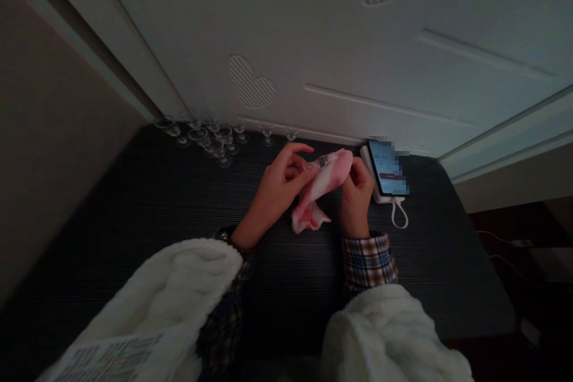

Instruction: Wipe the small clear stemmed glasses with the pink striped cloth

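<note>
My left hand (283, 182) is closed around a small clear stemmed glass (319, 162), which lies sideways between its fingers and thumb. A pink and white cloth (329, 176) covers the far end of that glass and hangs down towards the table. On the cloth's right side, my right hand (358, 194) pinches it, with the fingertips partly hidden behind the fabric. Both hands are above the dark table, close together. Several similar stemmed glasses (215, 146) stand grouped at the back left.
The dark wood-grain table (179, 203) meets a white panel (286, 42) with heart reliefs at the back. Right of my hands, a lit phone (385, 167) leans on a white block with a looped cable (400, 215). A brown wall (58, 83) borders the left.
</note>
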The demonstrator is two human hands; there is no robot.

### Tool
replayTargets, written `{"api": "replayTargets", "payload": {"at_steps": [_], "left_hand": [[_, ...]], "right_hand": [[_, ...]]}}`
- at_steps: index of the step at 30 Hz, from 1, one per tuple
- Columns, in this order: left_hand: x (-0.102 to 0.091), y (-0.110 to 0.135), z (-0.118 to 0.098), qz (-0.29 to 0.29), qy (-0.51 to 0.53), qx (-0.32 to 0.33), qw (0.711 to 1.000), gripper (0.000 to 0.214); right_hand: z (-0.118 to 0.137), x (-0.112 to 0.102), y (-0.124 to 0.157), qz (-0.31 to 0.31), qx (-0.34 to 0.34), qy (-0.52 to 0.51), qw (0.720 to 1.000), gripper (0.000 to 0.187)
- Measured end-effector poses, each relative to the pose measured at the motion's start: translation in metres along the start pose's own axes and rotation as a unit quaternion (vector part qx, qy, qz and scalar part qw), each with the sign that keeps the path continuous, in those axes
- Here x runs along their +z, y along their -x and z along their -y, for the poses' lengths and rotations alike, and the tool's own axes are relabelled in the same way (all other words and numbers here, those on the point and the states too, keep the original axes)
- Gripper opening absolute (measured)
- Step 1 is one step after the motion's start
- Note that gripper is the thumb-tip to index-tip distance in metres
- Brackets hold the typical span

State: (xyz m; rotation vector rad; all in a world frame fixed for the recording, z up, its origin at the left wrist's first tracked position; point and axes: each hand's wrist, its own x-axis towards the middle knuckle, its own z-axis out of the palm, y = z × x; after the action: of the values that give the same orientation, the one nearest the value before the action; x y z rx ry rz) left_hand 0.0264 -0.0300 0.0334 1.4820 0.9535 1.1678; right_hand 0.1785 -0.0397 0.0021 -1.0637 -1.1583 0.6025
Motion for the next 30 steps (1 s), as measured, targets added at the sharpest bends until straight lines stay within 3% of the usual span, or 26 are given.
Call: {"api": "replayTargets", "payload": {"at_steps": [7, 18, 30], "left_hand": [[-0.0005, 0.0005, 0.0010, 0.007, -0.009, -0.008, 1.000, 0.023], [-0.0035, 0.0007, -0.0006, -0.007, -0.092, -0.006, 0.996, 0.033], [-0.0035, -0.0012, 0.0016, 0.001, -0.043, -0.024, 0.999, 0.032]], "right_hand": [[0.0023, 0.0001, -0.0001, -0.004, 0.002, -0.001, 1.000, 0.005], [0.0071, 0.0028, 0.0003, -0.004, -0.006, -0.016, 1.000, 0.008], [0.0057, 0.0027, 0.0008, 0.006, -0.026, -0.023, 0.999, 0.006]]}}
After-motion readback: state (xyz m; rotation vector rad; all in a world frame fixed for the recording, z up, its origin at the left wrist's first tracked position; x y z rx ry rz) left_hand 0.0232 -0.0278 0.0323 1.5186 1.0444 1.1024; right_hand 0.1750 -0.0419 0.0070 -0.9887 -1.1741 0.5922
